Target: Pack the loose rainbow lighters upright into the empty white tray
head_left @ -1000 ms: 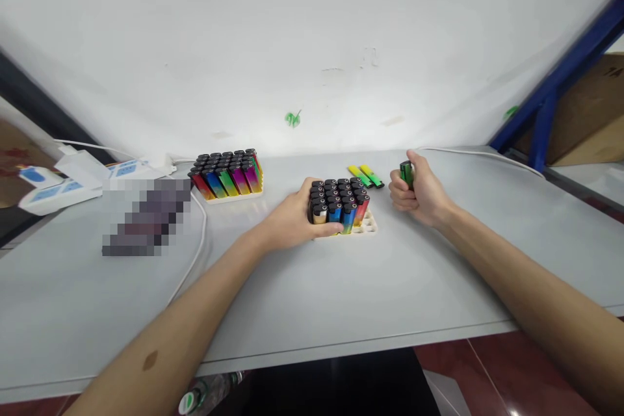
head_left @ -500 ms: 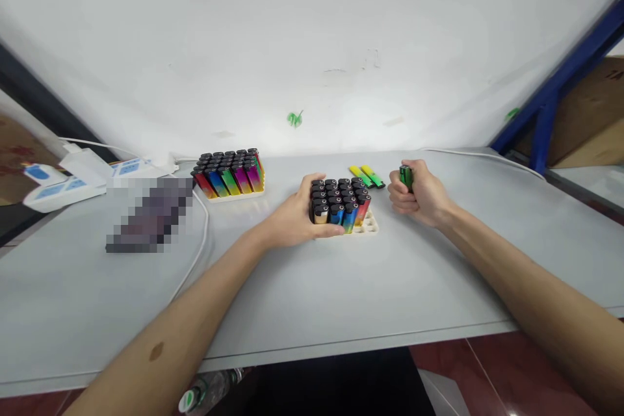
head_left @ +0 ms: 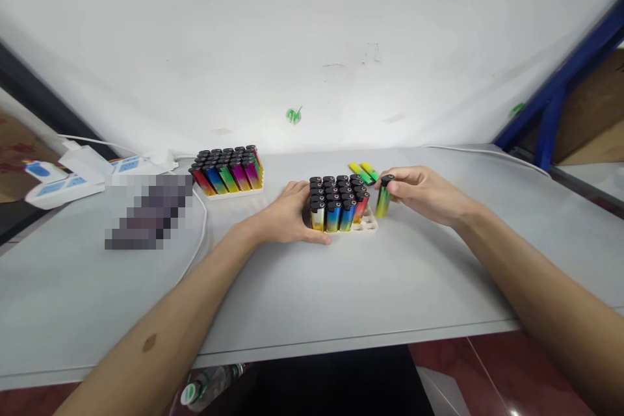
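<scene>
My right hand [head_left: 424, 192] pinches one upright green-yellow lighter [head_left: 383, 200] near its black top, just right of a white tray [head_left: 373, 224]. Several lighters [head_left: 333, 214] with black tops stand in rows in that tray, and some holes at its right front hold nothing. My left hand [head_left: 287, 216] curves round the tray's left side, thumb along the front, fingers partly hidden behind the lighters. Behind the tray, green-yellow lighters [head_left: 361, 173] lie flat on the grey table [head_left: 351, 292].
A second tray [head_left: 238, 194] full of colourful lighters stands at the back left. Farther left are a pixelated dark object [head_left: 151, 211], a white power strip [head_left: 73, 188] and a cable [head_left: 202, 234]. A white wall rises behind; a bottle [head_left: 212, 388] shows below the table edge.
My right hand has turned from a fist round green lighters to a pinch on one upright lighter, and has moved slightly left towards the tray. My left thumb has slid a little down and left.
</scene>
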A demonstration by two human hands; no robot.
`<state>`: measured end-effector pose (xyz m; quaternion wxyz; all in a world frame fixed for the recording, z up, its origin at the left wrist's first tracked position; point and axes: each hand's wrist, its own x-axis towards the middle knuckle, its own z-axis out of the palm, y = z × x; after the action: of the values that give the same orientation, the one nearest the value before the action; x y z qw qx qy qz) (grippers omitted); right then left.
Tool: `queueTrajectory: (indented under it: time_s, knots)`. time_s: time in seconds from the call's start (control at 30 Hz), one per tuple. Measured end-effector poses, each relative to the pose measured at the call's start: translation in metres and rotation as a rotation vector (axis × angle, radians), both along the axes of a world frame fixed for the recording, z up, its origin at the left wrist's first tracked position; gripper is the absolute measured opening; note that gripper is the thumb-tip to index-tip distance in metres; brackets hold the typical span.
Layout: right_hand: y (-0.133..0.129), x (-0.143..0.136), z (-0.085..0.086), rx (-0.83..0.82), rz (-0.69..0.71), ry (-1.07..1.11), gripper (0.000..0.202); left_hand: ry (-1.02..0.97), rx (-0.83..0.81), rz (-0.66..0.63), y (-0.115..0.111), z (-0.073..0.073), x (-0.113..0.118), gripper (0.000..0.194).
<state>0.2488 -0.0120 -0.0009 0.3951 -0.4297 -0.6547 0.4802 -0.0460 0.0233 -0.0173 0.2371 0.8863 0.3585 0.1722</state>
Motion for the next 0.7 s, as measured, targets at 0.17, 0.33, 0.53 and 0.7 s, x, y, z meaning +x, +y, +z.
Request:
queueTrajectory:
  time_s: [0.17,0.33,0.53,0.7]
  knots:
    - [-0.003,-0.010,0.000,-0.062,0.019,0.025,0.028,0.001,0.025,-0.005,-0.002,0.000,0.001,0.090]
    - [-0.006,-0.021,-0.002,-0.063,-0.035,0.070,0.030,-0.005,0.030,-0.008,-0.002,-0.001,0.001,0.088]
    - [-0.008,-0.024,-0.002,-0.022,-0.003,0.039,0.028,0.024,0.032,-0.022,0.000,-0.002,0.002,0.085]
    - [-0.009,-0.025,-0.002,0.015,-0.001,0.036,0.028,0.026,0.035,-0.021,-0.001,-0.001,0.003,0.084]
